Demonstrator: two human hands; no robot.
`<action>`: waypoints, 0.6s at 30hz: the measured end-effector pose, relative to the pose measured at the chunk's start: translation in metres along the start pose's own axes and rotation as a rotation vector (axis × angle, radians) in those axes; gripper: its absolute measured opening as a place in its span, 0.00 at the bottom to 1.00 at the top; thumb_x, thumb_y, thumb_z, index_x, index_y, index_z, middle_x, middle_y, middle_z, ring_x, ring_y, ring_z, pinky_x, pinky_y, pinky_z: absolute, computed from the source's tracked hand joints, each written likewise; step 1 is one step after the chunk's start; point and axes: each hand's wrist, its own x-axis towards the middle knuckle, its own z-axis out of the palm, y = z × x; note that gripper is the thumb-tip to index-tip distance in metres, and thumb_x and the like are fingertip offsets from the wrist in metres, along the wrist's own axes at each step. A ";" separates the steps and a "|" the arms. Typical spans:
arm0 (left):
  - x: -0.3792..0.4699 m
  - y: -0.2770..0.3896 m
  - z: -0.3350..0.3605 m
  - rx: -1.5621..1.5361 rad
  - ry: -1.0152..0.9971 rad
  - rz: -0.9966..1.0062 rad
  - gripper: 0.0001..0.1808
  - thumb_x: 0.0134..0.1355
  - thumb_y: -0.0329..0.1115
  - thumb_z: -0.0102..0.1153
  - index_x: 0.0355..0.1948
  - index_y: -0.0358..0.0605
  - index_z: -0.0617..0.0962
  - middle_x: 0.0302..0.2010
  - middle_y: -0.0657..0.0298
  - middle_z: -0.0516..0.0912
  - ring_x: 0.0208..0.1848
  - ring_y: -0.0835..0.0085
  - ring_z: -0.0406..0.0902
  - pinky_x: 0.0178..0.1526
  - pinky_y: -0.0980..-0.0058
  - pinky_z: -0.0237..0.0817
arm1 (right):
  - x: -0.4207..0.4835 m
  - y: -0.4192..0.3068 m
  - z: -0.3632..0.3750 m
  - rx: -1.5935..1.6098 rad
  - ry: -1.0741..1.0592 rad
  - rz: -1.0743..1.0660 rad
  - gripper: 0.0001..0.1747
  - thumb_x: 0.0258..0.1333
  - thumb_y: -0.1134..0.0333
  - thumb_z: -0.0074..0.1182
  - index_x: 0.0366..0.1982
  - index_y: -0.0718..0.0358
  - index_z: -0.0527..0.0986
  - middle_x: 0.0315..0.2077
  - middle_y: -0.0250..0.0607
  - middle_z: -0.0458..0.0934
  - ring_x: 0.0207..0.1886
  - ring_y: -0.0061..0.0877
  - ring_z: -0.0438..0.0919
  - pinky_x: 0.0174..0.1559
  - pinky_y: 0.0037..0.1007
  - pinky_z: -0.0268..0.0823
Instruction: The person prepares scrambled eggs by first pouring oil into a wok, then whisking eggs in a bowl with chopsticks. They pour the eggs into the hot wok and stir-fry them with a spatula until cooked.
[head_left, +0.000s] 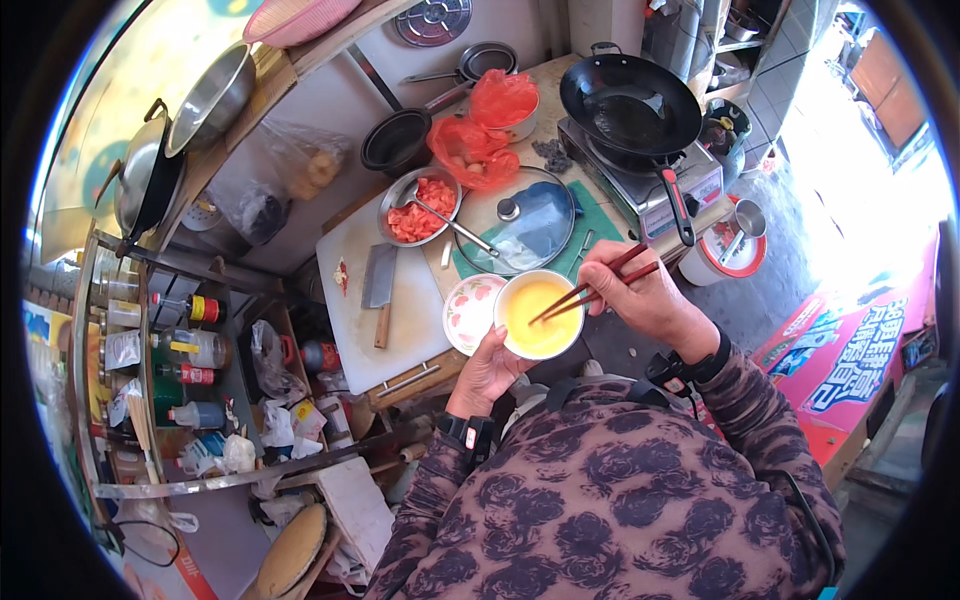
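My left hand (491, 375) grips the rim and side of a white bowl (579, 330) that holds yellow beaten egg (534, 304). In my right hand (637, 292) is a pair of dark red chopsticks (626, 271), their tips dipped in the egg. Just left of the bowl lies a white plate (466, 311) with a pink pattern, partly hidden by it. A metal bowl of chopped tomato (420, 214) stands behind, with a metal ladle (457, 223) resting across it. Beside that is a glass pan lid (540, 202) with a black knob.
A cleaver (379, 277) and some chopped bits (341, 277) lie on a white cutting board (337, 337). A black wok (630, 105) sits on a portable gas stove (649, 191), its handle pointing towards me. Red plastic bags (476, 154) lie behind the lid. Bottles (191, 349) fill a left shelf.
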 end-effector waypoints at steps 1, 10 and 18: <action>0.001 -0.003 0.003 0.000 -0.013 0.011 0.38 0.65 0.45 0.63 0.70 0.40 0.63 0.63 0.54 0.76 0.60 0.62 0.79 0.57 0.64 0.78 | -0.001 0.001 -0.003 0.009 0.067 -0.075 0.13 0.71 0.64 0.55 0.36 0.68 0.77 0.28 0.30 0.77 0.27 0.14 0.78 0.31 0.20 0.70; 0.007 -0.015 0.023 0.030 -0.028 0.067 0.38 0.66 0.45 0.62 0.71 0.40 0.62 0.64 0.54 0.75 0.62 0.63 0.78 0.59 0.62 0.75 | -0.022 -0.002 -0.033 0.092 -0.048 -0.019 0.13 0.72 0.63 0.54 0.36 0.67 0.77 0.27 0.30 0.77 0.25 0.12 0.76 0.29 0.17 0.70; 0.012 -0.001 0.028 0.017 -0.060 0.010 0.38 0.66 0.45 0.63 0.71 0.41 0.62 0.64 0.54 0.74 0.62 0.62 0.77 0.61 0.63 0.74 | -0.007 0.006 -0.013 0.034 -0.046 -0.251 0.06 0.68 0.72 0.57 0.38 0.69 0.79 0.34 0.37 0.77 0.32 0.20 0.80 0.33 0.21 0.73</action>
